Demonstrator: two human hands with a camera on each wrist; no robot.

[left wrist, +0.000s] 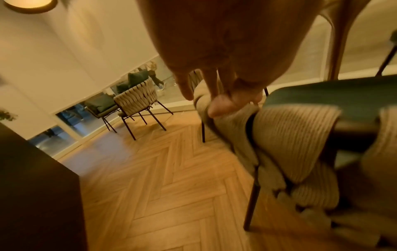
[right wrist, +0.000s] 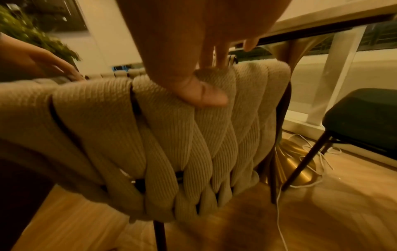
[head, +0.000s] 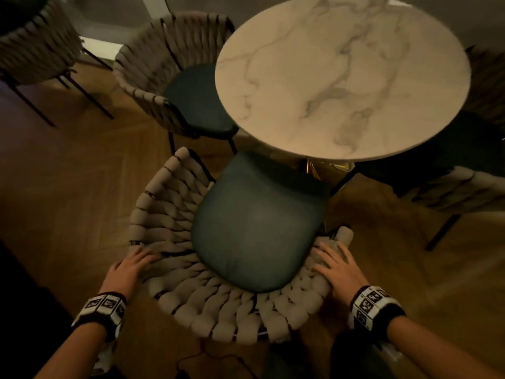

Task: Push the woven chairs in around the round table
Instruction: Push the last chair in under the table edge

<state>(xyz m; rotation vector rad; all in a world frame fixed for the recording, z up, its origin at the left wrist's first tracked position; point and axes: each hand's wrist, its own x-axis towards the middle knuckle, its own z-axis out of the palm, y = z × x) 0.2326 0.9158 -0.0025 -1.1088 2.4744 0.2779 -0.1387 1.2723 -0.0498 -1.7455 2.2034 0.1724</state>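
Observation:
The nearest woven chair [head: 218, 310] has a beige braided back and a dark green seat [head: 259, 228]. Only the seat's front edge lies under the round marble table [head: 341, 77]. My left hand [head: 134, 265] holds the left side of the back rim [left wrist: 236, 118], fingers over the top. My right hand [head: 334, 265] grips the right side, its thumb [right wrist: 206, 96] pressed on the outer weave [right wrist: 171, 127] and its fingers over the rim. A second woven chair [head: 153, 64] stands at the table's left with its seat partly under the top.
A third woven chair [head: 459, 187] stands at the table's right, and another [head: 35, 45] sits apart at far left. The table has a gold pedestal base [right wrist: 296, 166]. A white cable [right wrist: 279, 212] trails on the herringbone floor. A dark cabinet [left wrist: 32, 186] stands to my left.

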